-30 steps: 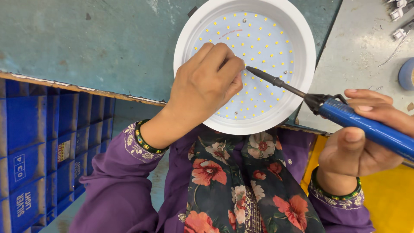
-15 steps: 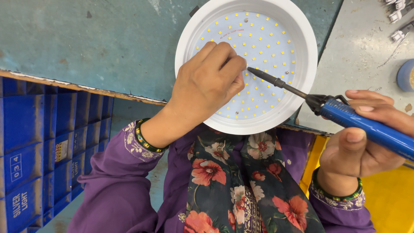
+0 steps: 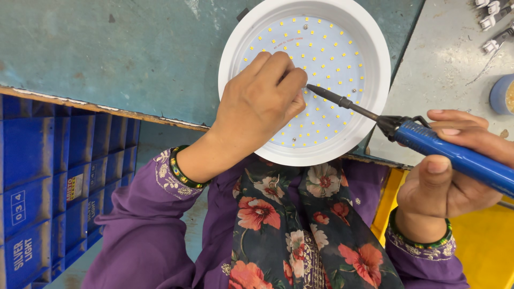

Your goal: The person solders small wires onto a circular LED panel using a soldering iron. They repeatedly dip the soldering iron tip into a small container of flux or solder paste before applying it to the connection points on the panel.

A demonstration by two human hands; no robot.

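Observation:
A round white lamp housing [image 3: 375,48] with a disc of several small yellow LED dots lies on the teal bench [image 3: 107,53], overhanging its near edge. My left hand [image 3: 257,107] rests on the LED disc with fingers pinched together at its centre; what they pinch is too small to tell. My right hand [image 3: 455,171] grips a blue-handled soldering iron [image 3: 455,155]. Its dark tip reaches leftwards to the spot right beside my left fingertips.
Blue plastic crates [image 3: 48,187] stand stacked below the bench at left. A grey bench surface [image 3: 450,69] lies to the right, with small white connectors [image 3: 490,21] and a blue-rimmed pot [image 3: 500,93] at its far edge. A yellow surface [image 3: 482,241] sits under my right arm.
The view has shifted slightly. The hands, the iron and the lamp keep the same positions relative to each other.

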